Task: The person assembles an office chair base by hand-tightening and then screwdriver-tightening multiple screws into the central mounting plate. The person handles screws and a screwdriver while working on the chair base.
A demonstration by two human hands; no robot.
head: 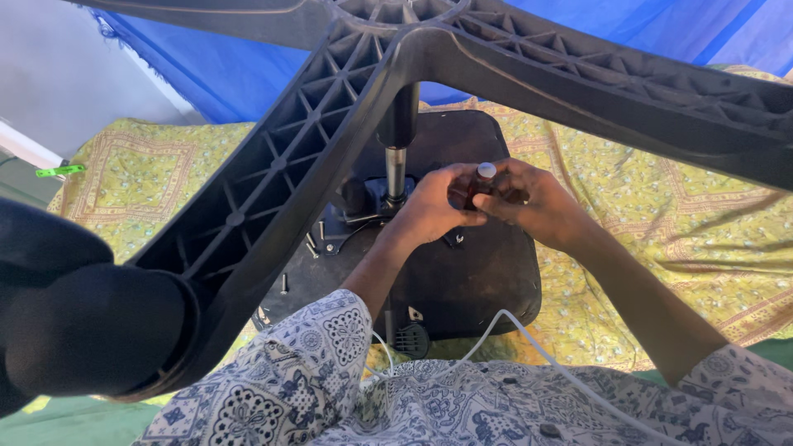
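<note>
bg: blue tarp (239, 78) | yellow patterned cloth (677, 215) | pale wall (58, 74) | daylight

Small dark white-capped bottle (481, 183), seemingly upright

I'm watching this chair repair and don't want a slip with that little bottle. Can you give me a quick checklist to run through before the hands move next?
1. Small bottle gripped by both hands: ok, left hand and right hand meet around it.
2. Bottle cap on: ok, a pale cap shows at the top; whether it is tight, cannot tell.
3. Bottle upright: ok, cap points up.
4. Loose screws out of the way: not ok, several lie on the upturned seat close to the hands.
5. Chair base clear of the hands: cannot tell, its arms cross close to the camera.
6. White cable clear of the forearms: not ok, it loops right under the right arm.
</note>
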